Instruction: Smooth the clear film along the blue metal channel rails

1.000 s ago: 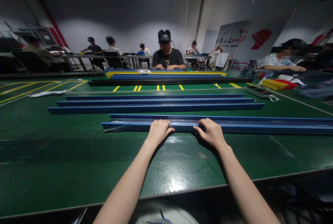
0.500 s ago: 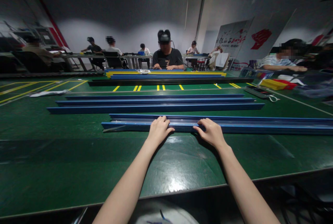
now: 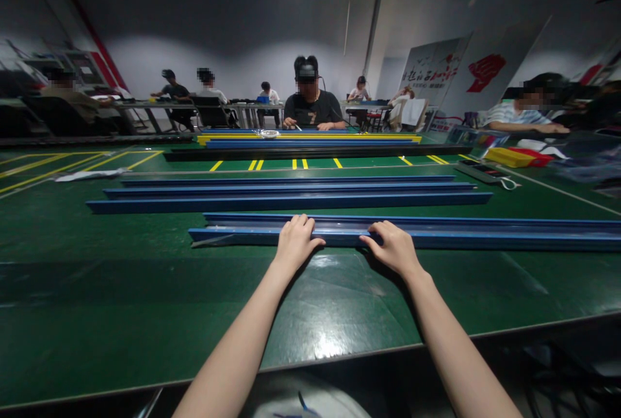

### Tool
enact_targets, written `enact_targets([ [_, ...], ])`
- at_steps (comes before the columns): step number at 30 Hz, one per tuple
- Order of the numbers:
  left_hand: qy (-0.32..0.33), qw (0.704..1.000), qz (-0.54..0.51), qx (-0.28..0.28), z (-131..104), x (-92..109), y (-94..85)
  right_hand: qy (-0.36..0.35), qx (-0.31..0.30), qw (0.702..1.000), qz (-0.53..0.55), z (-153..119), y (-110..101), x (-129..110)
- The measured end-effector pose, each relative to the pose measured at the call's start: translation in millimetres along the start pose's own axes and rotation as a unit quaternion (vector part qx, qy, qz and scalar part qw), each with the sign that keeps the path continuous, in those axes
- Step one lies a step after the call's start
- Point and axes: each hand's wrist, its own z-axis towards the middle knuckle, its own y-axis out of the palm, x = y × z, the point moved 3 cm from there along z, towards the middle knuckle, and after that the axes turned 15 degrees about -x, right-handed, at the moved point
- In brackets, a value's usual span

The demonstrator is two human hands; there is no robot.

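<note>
A long blue channel-shaped rail (image 3: 509,237) lies across the green table (image 3: 145,327) in front of me and runs out of view on the right. My left hand (image 3: 297,241) grips its near wall left of the middle, fingers over the edge and thumb on the front face. To the right, my right hand (image 3: 391,246) holds the same wall in a like way, thumb pointing inward. A stretch of rail shows between the two hands. Beyond it lie more blue rails (image 3: 291,202), parallel to the first.
Farther back are a black rail (image 3: 315,153) and a yellow rail (image 3: 310,138). A dark phone-like device (image 3: 482,172) and a yellow tray (image 3: 509,157) lie at the right. Across the table sits a person in a black shirt (image 3: 313,109); others sit farther off.
My hands and the blue rail have hardly moved. The hands of the person across the table have shifted slightly, and a small light-coloured item now shows at one of them.
</note>
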Motion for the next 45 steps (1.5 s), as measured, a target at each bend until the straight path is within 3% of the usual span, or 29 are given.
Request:
enact_targets([
  [21,0.002,1.000,0.016,0.009,-0.2,0.1,0.6,-0.011,0.012,1.000,-0.011,2.8,-2.6,0.6],
  [45,-0.004,0.996,0.057,-0.062,-6.3,15.0,-20.9,-0.032,0.024,0.999,-0.012,0.1,-8.3,1.0],
])
